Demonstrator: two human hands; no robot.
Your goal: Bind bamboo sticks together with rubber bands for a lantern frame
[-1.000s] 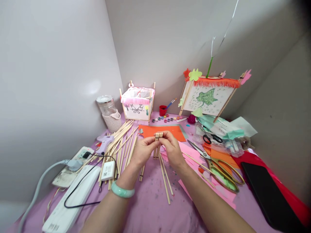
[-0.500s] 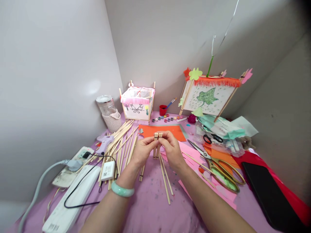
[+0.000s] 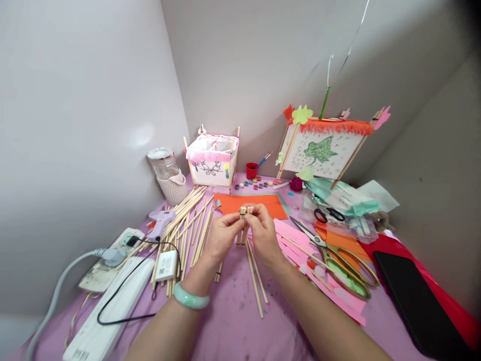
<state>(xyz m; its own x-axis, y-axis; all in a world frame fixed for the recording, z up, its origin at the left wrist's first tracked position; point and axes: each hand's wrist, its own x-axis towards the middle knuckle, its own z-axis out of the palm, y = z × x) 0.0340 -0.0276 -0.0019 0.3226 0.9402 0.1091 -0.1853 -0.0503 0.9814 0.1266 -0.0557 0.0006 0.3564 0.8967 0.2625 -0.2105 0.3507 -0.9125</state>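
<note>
Two small bundles of wooden sticks (image 3: 242, 234) stand upright side by side over the purple table, with dark bands near their tops. My left hand (image 3: 224, 234) pinches the left bundle between thumb and fingers. Close against it, my right hand (image 3: 262, 231) is closed on the right bundle, its fingers curled behind. The hands hide part of the sticks. Below them, two loose wooden sticks (image 3: 255, 281) lie on the purple cloth (image 3: 240, 331). Another banded bundle (image 3: 218, 272) lies partly behind my left wrist. An orange paper sheet (image 3: 251, 204) is just beyond my hands.
Many loose sticks (image 3: 186, 220), a glue gun (image 3: 161, 223) and a power strip (image 3: 108, 311) with cables lie left. Gold-handled scissors (image 3: 349, 271), pink paper (image 3: 296, 238) and a black tablet-like slab (image 3: 421, 306) are right. Two paper lanterns (image 3: 212, 170) (image 3: 326, 148) stand behind.
My hands and the bundles have shifted very slightly, the bundle tops drawing closer together. The grip of both hands stays much the same.
</note>
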